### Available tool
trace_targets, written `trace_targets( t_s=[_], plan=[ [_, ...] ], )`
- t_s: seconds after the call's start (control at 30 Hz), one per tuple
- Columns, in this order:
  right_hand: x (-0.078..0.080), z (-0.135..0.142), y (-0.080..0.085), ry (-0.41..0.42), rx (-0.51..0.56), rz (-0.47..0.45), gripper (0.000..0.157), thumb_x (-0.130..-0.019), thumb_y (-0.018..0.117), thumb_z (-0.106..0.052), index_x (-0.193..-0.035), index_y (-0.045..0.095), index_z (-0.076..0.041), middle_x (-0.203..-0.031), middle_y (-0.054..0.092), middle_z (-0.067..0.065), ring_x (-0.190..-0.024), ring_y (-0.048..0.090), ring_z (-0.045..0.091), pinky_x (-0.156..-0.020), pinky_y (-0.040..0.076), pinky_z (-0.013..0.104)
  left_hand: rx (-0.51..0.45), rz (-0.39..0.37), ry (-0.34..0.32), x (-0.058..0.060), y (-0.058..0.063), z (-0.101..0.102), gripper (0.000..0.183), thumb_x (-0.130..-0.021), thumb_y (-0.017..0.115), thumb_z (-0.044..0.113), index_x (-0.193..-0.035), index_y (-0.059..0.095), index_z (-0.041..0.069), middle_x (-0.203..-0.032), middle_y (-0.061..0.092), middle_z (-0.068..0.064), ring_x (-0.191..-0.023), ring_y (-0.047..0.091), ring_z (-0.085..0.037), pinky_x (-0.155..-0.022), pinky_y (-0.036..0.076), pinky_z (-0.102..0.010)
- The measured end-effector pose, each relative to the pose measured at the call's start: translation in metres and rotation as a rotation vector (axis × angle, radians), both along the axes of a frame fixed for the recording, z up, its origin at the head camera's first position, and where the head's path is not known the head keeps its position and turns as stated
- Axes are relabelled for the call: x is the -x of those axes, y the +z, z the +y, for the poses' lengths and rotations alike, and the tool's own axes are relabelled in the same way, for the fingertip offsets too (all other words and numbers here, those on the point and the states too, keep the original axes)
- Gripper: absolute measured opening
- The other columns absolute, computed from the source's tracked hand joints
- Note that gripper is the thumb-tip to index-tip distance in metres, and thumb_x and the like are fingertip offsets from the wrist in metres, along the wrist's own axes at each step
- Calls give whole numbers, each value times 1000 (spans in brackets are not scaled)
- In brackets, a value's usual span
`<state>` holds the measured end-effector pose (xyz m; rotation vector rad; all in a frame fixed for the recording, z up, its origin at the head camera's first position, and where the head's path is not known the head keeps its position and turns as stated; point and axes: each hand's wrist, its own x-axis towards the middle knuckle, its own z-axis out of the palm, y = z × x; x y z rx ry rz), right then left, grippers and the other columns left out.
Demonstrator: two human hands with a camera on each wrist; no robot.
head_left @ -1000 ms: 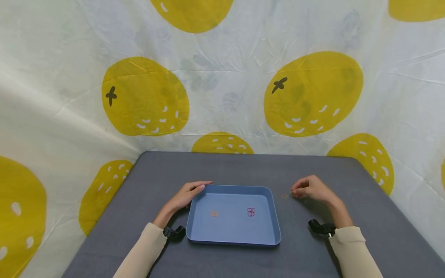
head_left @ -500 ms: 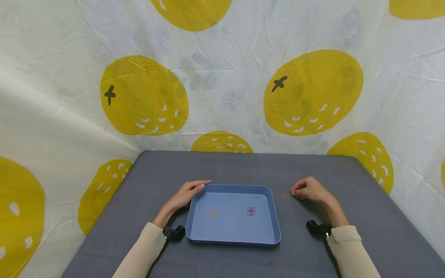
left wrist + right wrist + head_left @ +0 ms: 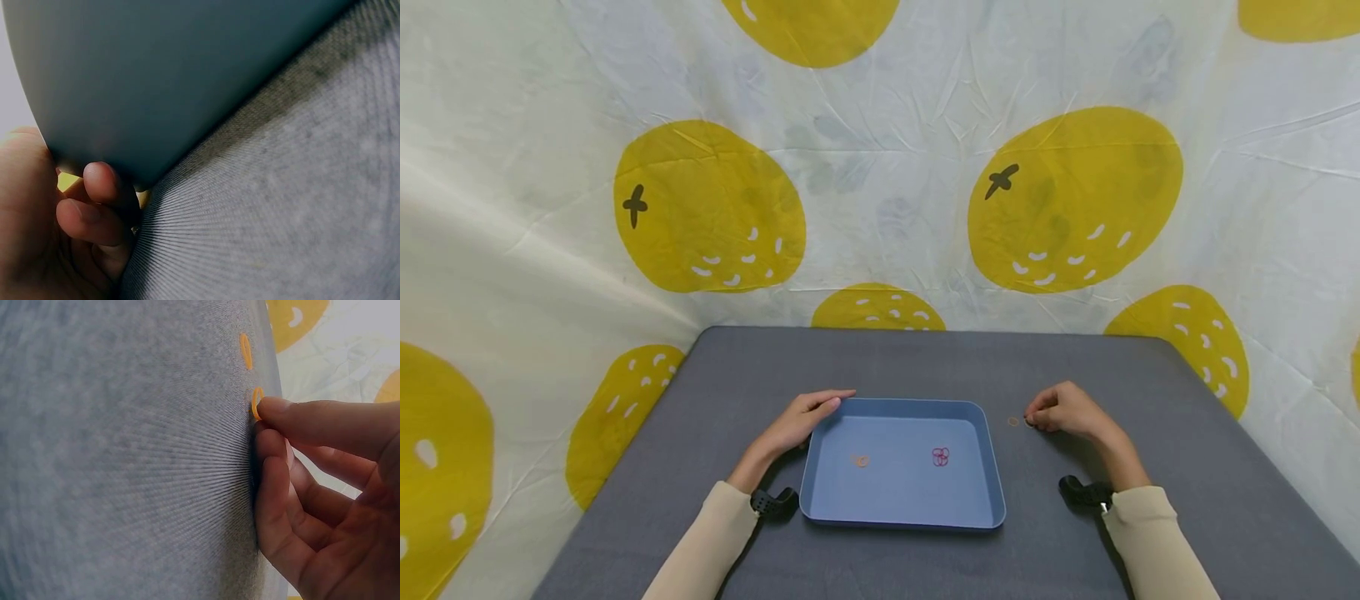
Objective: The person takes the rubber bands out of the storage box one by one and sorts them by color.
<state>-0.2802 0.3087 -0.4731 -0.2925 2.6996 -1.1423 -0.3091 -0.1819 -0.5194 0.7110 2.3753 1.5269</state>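
My right hand (image 3: pixel 1066 408) is low over the grey cloth, right of the tray. Its thumb and forefinger pinch a small orange rubber band (image 3: pixel 257 404), partly covered by the fingertips. A second orange rubber band (image 3: pixel 245 351) lies flat on the cloth just beyond it, on the tray side. My left hand (image 3: pixel 797 421) holds the blue tray (image 3: pixel 895 504) at its back left corner, thumb along the rim. In the left wrist view, curled fingers (image 3: pixel 100 181) of that hand sit against the tray's outer wall. Inside the tray lie orange rubber bands (image 3: pixel 861 461) at left and several pinkish-red ones (image 3: pixel 940 457) at right.
Grey cloth (image 3: pixel 925 358) covers the table beneath everything. Behind it hangs a pale curtain (image 3: pixel 887 192) printed with yellow fruit. Each wrist wears a black camera band, the right one (image 3: pixel 1082 492) close above the cloth.
My right hand has dipped slightly toward the cloth and shifted a little left, still pinching the band. The left hand and tray have stayed in place.
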Motion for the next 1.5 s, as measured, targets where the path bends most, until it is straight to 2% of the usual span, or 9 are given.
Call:
trace_targets(
  t_s=[0.33, 0.77, 1.2, 1.3, 1.5],
  plan=[
    [2, 1, 2, -8, 11, -9, 12, -91, 73, -3, -95, 78, 8, -84, 77, 11, -71, 64, 11, -64, 57, 27, -11, -4, -1, 1, -1, -1, 41, -110, 50, 38, -147, 60, 26, -153, 57, -3, -145, 50, -28, -118, 39, -56],
    [0, 2, -2, -18, 14, 14, 8, -89, 73, 1, -93, 76, 7, -83, 76, 11, -73, 67, 16, -63, 58, 28, -9, 14, -4, -1, -2, 0, 41, -110, 50, 37, -147, 60, 24, -152, 58, -4, -145, 51, -29, -117, 40, -56],
    [-2, 1, 8, -18, 12, 55, 8, -91, 71, 1, -95, 75, 7, -85, 75, 14, -74, 69, 19, -63, 58, 30, -10, 16, -9, 0, 0, 0, 41, -111, 49, 35, -148, 59, 22, -152, 58, -6, -144, 51, -30, -116, 41, -56],
    [-3, 0, 12, -14, -14, 86, 8, -90, 71, 1, -94, 75, 5, -84, 74, 12, -73, 67, 17, -62, 56, 29, -7, 14, -14, 0, -1, 0, 41, -111, 49, 35, -149, 59, 22, -153, 58, -6, -141, 54, -29, -114, 44, -51],
    [-3, -4, 20, -19, -56, 132, 8, -92, 70, -1, -95, 76, 3, -80, 72, 8, -70, 61, 14, -60, 52, 27, -3, 13, -14, 0, -1, -2, 41, -111, 48, 35, -148, 59, 23, -152, 58, -7, -126, 61, -29, -93, 50, -27]
  ],
)
